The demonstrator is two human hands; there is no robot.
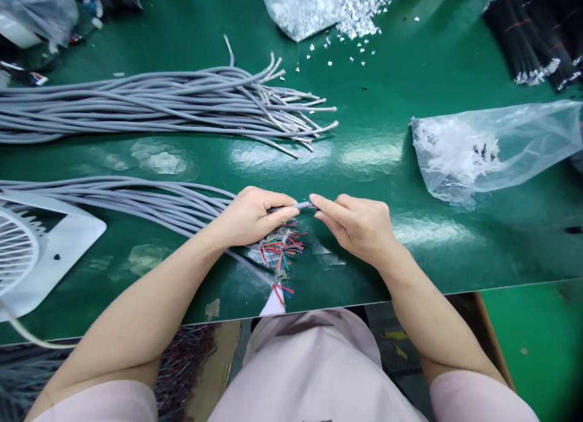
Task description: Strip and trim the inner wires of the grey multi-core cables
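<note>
A grey cable (298,206) runs between my two hands above the green table. My left hand (255,215) is closed round it, the thumb and fingers pinching just short of its end. My right hand (353,224) pinches the cable's tip, where a bit of bare or whitish core shows; the fingers hide the rest. Below my left hand lie stripped cable ends (282,246) with red, blue, orange and green wires fanned out. Their grey cables (150,197) stretch away to the left under my left wrist. One separate wire end (282,288) rests near the table's front edge.
A second bundle of grey cables (150,106) lies farther back. Behind it, a bag of small metal pieces (305,9) has spilled. A plastic bag with white parts (460,155) lies right, black cable bundles (519,36) back right, and a white fan (68,240) at left.
</note>
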